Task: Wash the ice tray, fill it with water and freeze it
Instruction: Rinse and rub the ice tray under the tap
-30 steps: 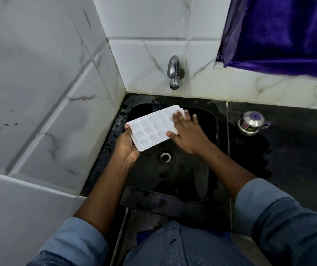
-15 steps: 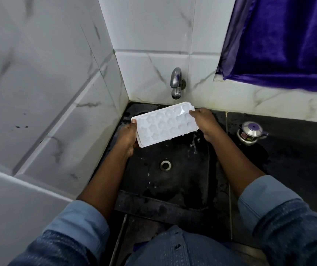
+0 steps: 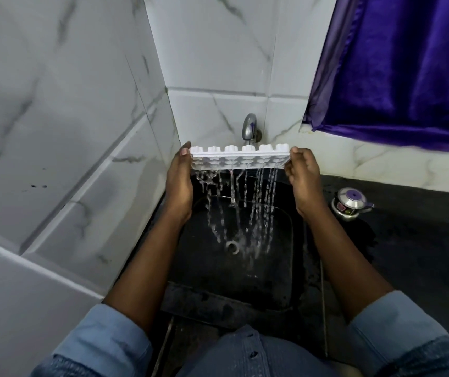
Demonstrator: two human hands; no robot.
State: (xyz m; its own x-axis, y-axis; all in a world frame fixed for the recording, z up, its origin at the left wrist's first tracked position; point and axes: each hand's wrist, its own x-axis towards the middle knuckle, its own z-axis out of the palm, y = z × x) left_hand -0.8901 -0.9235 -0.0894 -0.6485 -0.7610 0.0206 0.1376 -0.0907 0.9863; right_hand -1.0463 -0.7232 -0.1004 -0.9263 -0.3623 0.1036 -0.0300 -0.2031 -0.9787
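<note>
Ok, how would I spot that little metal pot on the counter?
Start at the black sink below the wall tap. Go right onto the dark counter under the purple curtain. The pot stands there alone, shiny steel with a purple knob on top.

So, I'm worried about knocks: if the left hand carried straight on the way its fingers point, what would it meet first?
Probably the tiled back wall beside the tap; the left hand, gripping the ice tray, points that way.
</note>
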